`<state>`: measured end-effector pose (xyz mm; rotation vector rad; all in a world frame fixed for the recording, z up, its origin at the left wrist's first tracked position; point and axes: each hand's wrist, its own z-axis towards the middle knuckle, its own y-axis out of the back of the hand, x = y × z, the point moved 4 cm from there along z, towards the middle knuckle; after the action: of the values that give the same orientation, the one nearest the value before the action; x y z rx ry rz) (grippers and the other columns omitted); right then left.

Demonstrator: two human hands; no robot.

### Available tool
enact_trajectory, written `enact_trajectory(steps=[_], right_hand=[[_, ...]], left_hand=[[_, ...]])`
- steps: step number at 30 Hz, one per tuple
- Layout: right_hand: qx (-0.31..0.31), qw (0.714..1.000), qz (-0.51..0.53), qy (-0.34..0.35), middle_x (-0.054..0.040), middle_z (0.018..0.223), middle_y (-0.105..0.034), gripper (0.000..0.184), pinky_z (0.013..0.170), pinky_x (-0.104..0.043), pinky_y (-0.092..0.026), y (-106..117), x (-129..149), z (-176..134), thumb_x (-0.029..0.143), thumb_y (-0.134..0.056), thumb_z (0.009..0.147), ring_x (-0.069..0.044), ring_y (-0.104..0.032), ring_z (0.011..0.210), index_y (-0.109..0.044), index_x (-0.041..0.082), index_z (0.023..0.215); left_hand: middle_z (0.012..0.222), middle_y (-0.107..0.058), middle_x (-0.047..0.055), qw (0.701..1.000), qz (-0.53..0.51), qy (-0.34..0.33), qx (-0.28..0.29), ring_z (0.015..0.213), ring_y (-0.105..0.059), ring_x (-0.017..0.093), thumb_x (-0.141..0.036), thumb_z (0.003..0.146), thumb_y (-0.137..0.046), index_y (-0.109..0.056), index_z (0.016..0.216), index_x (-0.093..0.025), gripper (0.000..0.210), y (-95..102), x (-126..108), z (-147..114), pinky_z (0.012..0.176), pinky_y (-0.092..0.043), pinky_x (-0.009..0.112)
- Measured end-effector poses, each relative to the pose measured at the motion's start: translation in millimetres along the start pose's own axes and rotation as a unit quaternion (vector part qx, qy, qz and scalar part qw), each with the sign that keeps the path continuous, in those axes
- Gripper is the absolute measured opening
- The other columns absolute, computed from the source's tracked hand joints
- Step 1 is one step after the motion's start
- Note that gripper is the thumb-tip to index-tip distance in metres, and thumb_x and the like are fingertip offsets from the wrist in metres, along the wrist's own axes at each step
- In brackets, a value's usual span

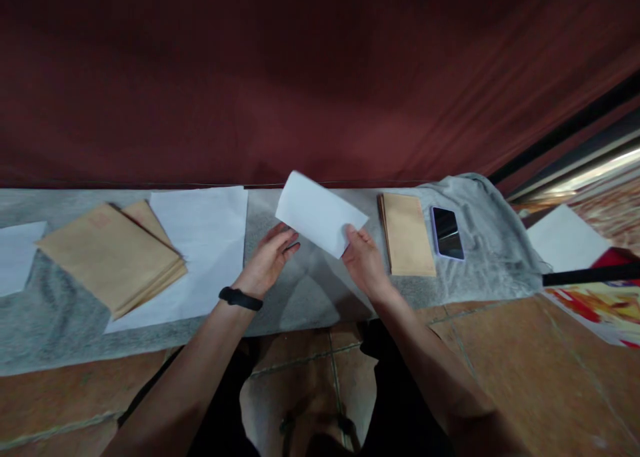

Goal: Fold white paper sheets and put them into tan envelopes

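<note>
A folded sheet of white paper (320, 210) is held tilted over the grey cloth, its left end raised. My right hand (363, 257) grips its lower right corner, thumb on top and fingers underneath. Close to the paper's lower left edge is my left hand (270, 257), with a black band on the wrist. Its fingers are loosely curved and apart, with nothing seen between them; whether a fingertip touches the paper I cannot tell. Right of my right hand lies a stack of brown envelopes (410, 233).
The grey cloth (310, 290) covers a long narrow table. On the left, more brown envelopes (110, 257) overlap large white sheets (210, 243), with another white paper (20, 257) at the far left. A phone (447, 233) lies at right. A dark red curtain (300, 97) hangs behind.
</note>
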<state>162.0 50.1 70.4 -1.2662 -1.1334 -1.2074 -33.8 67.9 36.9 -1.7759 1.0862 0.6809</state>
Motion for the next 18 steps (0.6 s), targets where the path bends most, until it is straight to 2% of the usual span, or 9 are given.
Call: enact_trajectory(steps=[3, 6, 8, 10, 13, 16, 18], right_hand=[[-0.055, 0.981, 0.18, -0.045, -0.0058, 0.108, -0.076, 0.033, 0.097, -0.039, -0.059, 15, 3, 8, 0.046, -0.05, 0.098, -0.021, -0.061, 0.129, -0.065, 0.021, 0.114], [-0.091, 0.966, 0.232, -0.074, -0.0046, 0.103, -0.077, 0.022, 0.095, -0.035, -0.061, 21, -6, 11, 0.042, -0.059, 0.093, -0.019, -0.064, 0.123, -0.063, 0.023, 0.102], [-0.106, 0.962, 0.229, -0.1, -0.0039, 0.101, -0.076, 0.016, 0.091, -0.033, -0.062, 23, -17, 10, 0.038, -0.063, 0.088, -0.019, -0.069, 0.114, -0.062, 0.024, 0.095], [-0.117, 0.961, 0.212, -0.13, -0.0035, 0.096, -0.076, 0.015, 0.086, -0.032, -0.063, 25, -30, 7, 0.035, -0.067, 0.083, -0.019, -0.072, 0.103, -0.059, 0.024, 0.09], [-0.121, 0.962, 0.186, -0.156, -0.0023, 0.087, -0.073, 0.02, 0.071, -0.028, -0.062, 31, -42, 4, 0.033, -0.072, 0.075, -0.017, -0.072, 0.083, -0.059, 0.023, 0.087], [-0.123, 0.971, 0.145, -0.148, 0.0003, 0.082, -0.069, 0.028, 0.062, -0.026, -0.057, 38, -44, 2, 0.036, -0.075, 0.068, -0.015, -0.066, 0.071, -0.06, 0.021, 0.088], [-0.137, 0.977, 0.094, -0.133, 0.0017, 0.081, -0.068, 0.033, 0.06, -0.026, -0.053, 45, -44, 2, 0.038, -0.073, 0.066, -0.015, -0.063, 0.07, -0.061, 0.022, 0.092]], left_hand=[[0.118, -0.072, 0.006, 0.998, 0.01, 0.004, 0.058, 0.106, -0.068, 0.02, -0.029, 0.076, -0.077, -0.064, 0.116, -0.021, 0.043, -8.1, 2, -5, 0.094, -0.055, 0.038], [0.121, -0.071, 0.011, 0.992, 0.024, 0.027, 0.121, 0.11, -0.068, 0.026, -0.04, 0.084, -0.069, -0.062, 0.122, -0.02, 0.043, -15.9, 2, -10, 0.094, -0.057, 0.046], [0.122, -0.071, 0.013, 0.989, 0.045, 0.029, 0.135, 0.112, -0.068, 0.028, -0.043, 0.087, -0.062, -0.063, 0.123, -0.019, 0.043, -17.4, 0, -13, 0.093, -0.057, 0.049], [0.121, -0.072, 0.013, 0.991, 0.06, 0.025, 0.121, 0.11, -0.068, 0.029, -0.04, 0.087, -0.06, -0.064, 0.122, -0.018, 0.042, -14.9, 0, -14, 0.092, -0.057, 0.049], [0.113, -0.075, 0.01, 0.994, 0.076, 0.009, 0.074, 0.103, -0.07, 0.027, -0.034, 0.077, -0.071, -0.067, 0.116, -0.016, 0.043, -5.7, 5, -11, 0.09, -0.057, 0.044], [0.103, -0.076, 0.007, 0.99, 0.129, -0.035, 0.039, 0.093, -0.071, 0.025, -0.029, 0.064, -0.08, -0.068, 0.112, -0.016, 0.051, 6.1, 8, -5, 0.085, -0.056, 0.038], [0.1, -0.076, 0.005, 0.978, 0.194, -0.072, 0.028, 0.09, -0.07, 0.024, -0.028, 0.062, -0.079, -0.067, 0.115, -0.016, 0.055, 13.7, 7, -1, 0.083, -0.056, 0.038]])
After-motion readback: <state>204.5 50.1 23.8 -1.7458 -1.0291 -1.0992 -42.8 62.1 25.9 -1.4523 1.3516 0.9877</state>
